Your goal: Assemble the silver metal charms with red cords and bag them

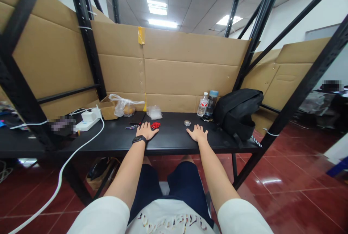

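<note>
L hand (145, 131) is lying palm-down on black table (168, 140), fingers apart, red cluster (156, 125) sitting by thumb, contact unclear. R hand (198, 133) is doing likewise, small round obj. (187, 122) sitting far-left, untouched. Neither's gripping anything; no handling underway.
</note>
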The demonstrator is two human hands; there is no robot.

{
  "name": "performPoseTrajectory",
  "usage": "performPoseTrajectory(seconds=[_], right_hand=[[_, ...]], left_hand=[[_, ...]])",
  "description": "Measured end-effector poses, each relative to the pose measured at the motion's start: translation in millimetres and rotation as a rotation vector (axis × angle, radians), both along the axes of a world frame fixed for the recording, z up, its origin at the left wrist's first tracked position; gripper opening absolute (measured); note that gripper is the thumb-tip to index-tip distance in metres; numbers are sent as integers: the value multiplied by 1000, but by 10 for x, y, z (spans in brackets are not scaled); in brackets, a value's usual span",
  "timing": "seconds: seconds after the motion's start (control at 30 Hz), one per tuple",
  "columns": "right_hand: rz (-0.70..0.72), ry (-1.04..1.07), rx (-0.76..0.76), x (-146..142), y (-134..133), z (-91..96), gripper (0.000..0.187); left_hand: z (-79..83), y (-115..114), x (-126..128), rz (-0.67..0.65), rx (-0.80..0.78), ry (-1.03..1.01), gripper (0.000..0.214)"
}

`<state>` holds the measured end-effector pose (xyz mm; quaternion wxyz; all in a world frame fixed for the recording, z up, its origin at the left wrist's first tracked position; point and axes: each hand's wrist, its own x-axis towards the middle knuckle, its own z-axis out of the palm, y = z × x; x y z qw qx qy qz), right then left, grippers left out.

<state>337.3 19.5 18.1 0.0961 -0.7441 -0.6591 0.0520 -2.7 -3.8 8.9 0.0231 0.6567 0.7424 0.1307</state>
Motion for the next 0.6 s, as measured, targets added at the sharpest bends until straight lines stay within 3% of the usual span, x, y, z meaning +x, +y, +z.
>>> performPoseTrajectory(seconds=[0.1,0.23,0.43,0.6], right_hand=[[2,-1,18,-6,-23,9,87],[16,-11,68,-12,-55,0,81],[220,-38,249,-30,-63,1,66],[249,-41,238,-36,-27,5,57]], left_hand=[[6,-29,7,-5,44,-16,90],[-4,-108,33,-87,232,-26,67],[18,-263,81,-222,462,26,42],[29,-347,125,-325,493,69,31]])
